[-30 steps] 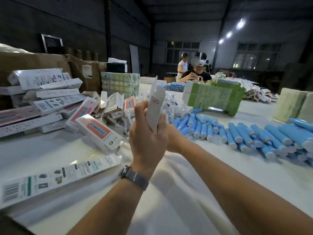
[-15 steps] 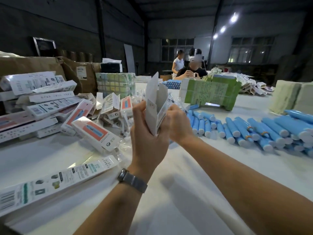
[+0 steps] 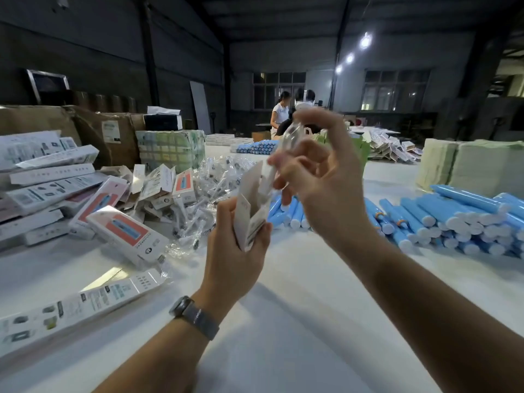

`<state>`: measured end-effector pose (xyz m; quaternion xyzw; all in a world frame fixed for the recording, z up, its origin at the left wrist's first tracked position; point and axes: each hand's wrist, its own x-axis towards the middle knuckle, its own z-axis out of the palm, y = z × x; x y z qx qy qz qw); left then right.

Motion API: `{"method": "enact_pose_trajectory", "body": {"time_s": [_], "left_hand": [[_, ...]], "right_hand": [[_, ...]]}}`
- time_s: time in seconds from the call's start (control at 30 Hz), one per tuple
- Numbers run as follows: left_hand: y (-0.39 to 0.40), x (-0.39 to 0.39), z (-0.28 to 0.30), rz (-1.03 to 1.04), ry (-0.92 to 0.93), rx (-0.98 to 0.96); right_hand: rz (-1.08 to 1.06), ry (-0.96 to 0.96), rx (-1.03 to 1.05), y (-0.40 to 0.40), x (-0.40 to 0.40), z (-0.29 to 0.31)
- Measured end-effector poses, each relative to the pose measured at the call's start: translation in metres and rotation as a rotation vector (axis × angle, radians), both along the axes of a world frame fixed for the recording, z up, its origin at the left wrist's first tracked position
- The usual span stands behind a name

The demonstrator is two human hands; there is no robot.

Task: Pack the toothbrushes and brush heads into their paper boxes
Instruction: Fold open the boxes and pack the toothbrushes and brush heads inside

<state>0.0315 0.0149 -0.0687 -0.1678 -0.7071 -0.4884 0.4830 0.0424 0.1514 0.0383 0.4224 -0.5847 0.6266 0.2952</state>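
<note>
The left hand (image 3: 232, 251) is raised upright from a watch-banded wrist, its fingers and thumb curled around a small paper box (image 3: 251, 211). The right hand (image 3: 320, 168) is held higher, just beside it, with a clear-wrapped brush head (image 3: 286, 148) pinched between thumb and fingertips; blur obscures the exact grip.

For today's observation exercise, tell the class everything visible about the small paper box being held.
The small paper box is white card with printed text, slim, its top flap open. It stands nearly upright above the table, gripped by the left hand. The right hand feeds a clear plastic packet into its mouth.
</note>
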Motion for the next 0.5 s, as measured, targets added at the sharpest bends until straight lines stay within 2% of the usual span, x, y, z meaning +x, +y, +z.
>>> {"method": "enact_pose_trajectory", "body": {"time_s": [0.17,0.3,0.37,0.5], "left_hand": [[0.003,-0.001,0.000,-0.059,-0.062,-0.031],[0.005,0.005,0.003,-0.134,-0.063,-0.020],[0.008,0.007,0.004,-0.256,-0.102,0.064],[0.018,0.014,0.003,-0.552,-0.210,0.186]], "right_hand": [[-0.388,0.399,0.354,0.000,-0.016,-0.024],[-0.533,0.579,0.416,0.003,-0.019,-0.024],[-0.569,0.594,0.426,0.008,-0.021,-0.023],[-0.607,0.422,0.515,0.023,-0.018,-0.026]]}}
